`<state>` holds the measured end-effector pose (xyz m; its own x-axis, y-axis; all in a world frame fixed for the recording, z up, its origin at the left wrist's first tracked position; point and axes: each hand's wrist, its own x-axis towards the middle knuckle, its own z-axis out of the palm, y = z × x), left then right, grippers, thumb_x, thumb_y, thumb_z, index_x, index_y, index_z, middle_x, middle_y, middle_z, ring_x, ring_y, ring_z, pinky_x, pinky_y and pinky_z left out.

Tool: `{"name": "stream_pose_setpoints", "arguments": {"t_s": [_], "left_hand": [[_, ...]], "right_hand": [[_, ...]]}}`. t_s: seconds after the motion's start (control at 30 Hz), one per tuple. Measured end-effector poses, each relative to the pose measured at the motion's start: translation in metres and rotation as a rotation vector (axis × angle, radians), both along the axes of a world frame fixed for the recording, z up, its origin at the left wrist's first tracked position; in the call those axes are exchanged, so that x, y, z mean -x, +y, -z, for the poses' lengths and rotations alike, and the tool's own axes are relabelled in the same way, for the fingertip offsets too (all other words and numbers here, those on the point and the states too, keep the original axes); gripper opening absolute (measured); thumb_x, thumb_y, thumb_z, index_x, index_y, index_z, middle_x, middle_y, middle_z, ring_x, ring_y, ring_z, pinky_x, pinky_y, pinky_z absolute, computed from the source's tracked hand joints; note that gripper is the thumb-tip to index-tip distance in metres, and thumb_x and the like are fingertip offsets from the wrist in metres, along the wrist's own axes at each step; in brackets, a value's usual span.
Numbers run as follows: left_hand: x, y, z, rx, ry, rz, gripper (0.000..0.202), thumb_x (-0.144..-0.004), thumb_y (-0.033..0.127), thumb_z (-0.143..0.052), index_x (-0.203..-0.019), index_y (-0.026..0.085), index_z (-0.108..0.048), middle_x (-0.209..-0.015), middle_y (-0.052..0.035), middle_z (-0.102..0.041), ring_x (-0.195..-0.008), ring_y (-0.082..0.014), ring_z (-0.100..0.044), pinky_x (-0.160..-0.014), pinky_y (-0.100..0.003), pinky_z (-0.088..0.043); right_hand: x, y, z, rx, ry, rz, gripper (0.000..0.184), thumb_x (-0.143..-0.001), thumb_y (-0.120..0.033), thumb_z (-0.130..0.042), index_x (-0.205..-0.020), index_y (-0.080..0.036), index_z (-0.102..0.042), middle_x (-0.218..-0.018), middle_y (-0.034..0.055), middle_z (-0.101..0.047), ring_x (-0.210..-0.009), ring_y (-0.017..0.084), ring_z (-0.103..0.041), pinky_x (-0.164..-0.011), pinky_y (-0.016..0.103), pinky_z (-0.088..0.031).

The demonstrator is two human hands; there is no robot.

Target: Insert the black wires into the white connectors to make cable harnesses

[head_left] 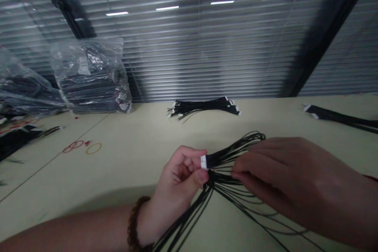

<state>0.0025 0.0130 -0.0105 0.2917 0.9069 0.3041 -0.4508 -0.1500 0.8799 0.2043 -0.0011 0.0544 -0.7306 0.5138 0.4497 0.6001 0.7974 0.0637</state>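
My left hand [180, 177] pinches the white connector [203, 162] of a bundle of thin black wires [227, 157] between thumb and fingers. My right hand [295, 177] comes in from the right, its fingertips gripping strands just behind that connector. Below my hands, the loose wires fan out and hang down toward the tabletop. A dark beaded bracelet [134, 222] circles my left wrist.
On the pale green table [132, 126] lie further black wire bundles [203, 108] [339, 118] [23, 138], and red and tan rubber bands [93, 148]. Clear plastic bags of bundled wires [91, 76] stand at the back left, before slatted blinds [201, 35].
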Motion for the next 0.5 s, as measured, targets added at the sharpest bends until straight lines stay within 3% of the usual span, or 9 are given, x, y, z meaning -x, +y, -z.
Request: {"name": "stream_pose_setpoints", "arguments": {"t_s": [0.5], "left_hand": [[-0.002, -0.0023, 0.0034, 0.042, -0.028, 0.006, 0.017, -0.075, 0.02, -0.069, -0.091, 0.024, -0.064, -0.068, 0.0049, -0.06, -0.06, -0.003, -0.049, -0.055, -0.012, -0.037]], "right_hand": [[0.004, -0.0013, 0.0074, -0.04, -0.007, -0.037, 0.012, -0.09, -0.015, -0.045, -0.081, -0.017, -0.054, -0.071, -0.0004, -0.056, -0.064, 0.012, -0.046, -0.058, 0.029, -0.029]]}}
